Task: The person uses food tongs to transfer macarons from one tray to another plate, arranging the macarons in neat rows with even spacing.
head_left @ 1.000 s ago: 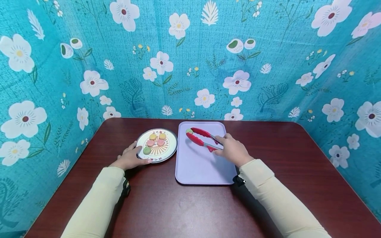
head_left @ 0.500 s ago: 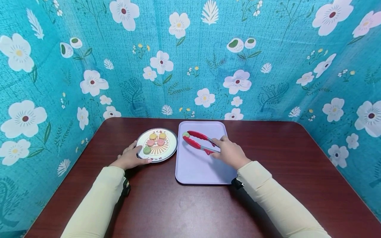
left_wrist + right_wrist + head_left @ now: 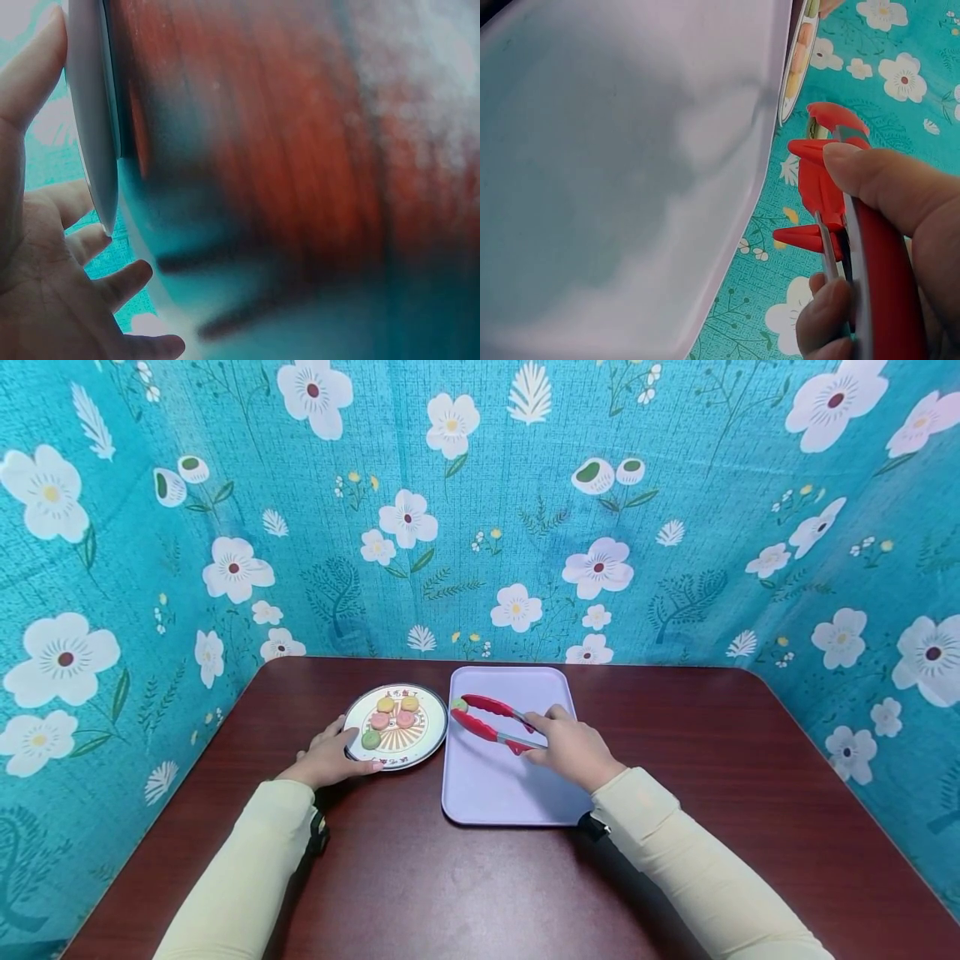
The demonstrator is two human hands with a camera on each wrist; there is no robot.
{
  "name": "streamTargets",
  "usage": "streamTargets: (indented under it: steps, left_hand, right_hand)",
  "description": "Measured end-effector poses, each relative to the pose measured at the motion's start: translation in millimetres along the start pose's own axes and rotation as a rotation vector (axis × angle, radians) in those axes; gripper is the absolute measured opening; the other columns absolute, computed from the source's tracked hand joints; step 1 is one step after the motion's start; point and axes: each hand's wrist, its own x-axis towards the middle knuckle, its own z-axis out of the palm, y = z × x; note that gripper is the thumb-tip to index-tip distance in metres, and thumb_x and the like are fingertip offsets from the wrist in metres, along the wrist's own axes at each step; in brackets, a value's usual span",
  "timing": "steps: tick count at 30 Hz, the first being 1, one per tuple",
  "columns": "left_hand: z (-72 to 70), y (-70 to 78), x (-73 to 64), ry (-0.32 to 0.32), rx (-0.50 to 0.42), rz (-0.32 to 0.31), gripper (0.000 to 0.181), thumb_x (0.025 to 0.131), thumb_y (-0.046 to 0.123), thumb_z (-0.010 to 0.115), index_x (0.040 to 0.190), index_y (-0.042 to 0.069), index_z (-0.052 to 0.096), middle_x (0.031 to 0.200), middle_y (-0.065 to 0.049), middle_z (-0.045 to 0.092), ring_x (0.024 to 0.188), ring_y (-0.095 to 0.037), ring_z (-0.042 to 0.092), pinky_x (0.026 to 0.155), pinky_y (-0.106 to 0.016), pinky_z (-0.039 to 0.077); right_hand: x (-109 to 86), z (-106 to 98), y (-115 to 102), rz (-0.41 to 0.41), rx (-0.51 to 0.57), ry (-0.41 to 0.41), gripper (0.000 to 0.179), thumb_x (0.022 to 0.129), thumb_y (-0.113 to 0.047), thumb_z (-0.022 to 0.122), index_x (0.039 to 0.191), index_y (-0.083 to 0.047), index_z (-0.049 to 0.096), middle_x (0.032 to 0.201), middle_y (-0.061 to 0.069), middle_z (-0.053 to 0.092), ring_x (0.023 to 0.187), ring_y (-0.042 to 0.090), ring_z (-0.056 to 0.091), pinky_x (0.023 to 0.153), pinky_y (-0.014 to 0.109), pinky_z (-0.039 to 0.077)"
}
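Note:
My right hand [image 3: 573, 745] grips red-and-silver tongs [image 3: 491, 739] above the lilac tray [image 3: 517, 793]. Between the red tong tips sits a green macaron [image 3: 458, 704], near the tray's left rim; in the right wrist view the tongs' red heads [image 3: 821, 187] partly hide it. On the round white plate [image 3: 427, 739], to the left, lie yellow macarons [image 3: 397, 703], pink macarons [image 3: 392, 719] and another green macaron [image 3: 371, 739]. My left hand [image 3: 326, 762] rests on the plate's near-left rim, fingers spread; the left wrist view shows its thumb [image 3: 45, 60] against the plate's edge.
Plate and tray stand side by side on a dark reddish-brown table [image 3: 420, 885], their edges nearly touching. A teal floral cloth [image 3: 450, 568] hangs behind the table and along its sides.
My right hand has moved left with the tongs, carrying the green macaron from over the tray's upper part to its left rim. The left hand and plate have stayed put.

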Motion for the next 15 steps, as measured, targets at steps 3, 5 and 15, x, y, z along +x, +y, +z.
streamTargets:
  steps: [3, 5, 15]
  left_hand:
    - [0.1, -0.1, 0.3, -0.001, 0.0, -0.004, 0.104, 0.077, 0.059, 0.071, 0.149, -0.002, 0.028, 0.157, -0.025, 0.007, 0.138, -0.05, 0.014, 0.104, -0.075, 0.01]
    - [0.0, -0.3, 0.5, 0.0, 0.004, -0.005, 0.104, 0.076, 0.06, 0.071, 0.149, -0.002, 0.028, 0.157, -0.025, 0.007, 0.137, -0.049, 0.014, 0.104, -0.075, 0.011]
    - [0.3, -1.6, 1.0, 0.001, 0.007, 0.006, 0.105, 0.077, 0.06, 0.07, 0.149, -0.003, 0.029, 0.157, -0.026, 0.006, 0.138, -0.05, 0.013, 0.104, -0.075, 0.011]
  right_hand:
    - [0.2, -0.2, -1.4, -0.009, -0.015, 0.006, 0.067, 0.076, -0.037, 0.082, 0.135, -0.014, 0.058, 0.096, 0.01, 0.057, 0.058, 0.016, 0.049, 0.05, 0.028, 0.045]
    - [0.0, -0.5, -2.3, -0.018, -0.022, 0.011, 0.067, 0.076, -0.036, 0.082, 0.134, -0.013, 0.058, 0.097, 0.01, 0.057, 0.059, 0.015, 0.05, 0.05, 0.028, 0.045]
    - [0.8, -1.6, -6.8, -0.035, -0.021, 0.005, 0.067, 0.076, -0.037, 0.082, 0.135, -0.015, 0.058, 0.099, 0.01, 0.058, 0.064, 0.015, 0.05, 0.051, 0.025, 0.046]
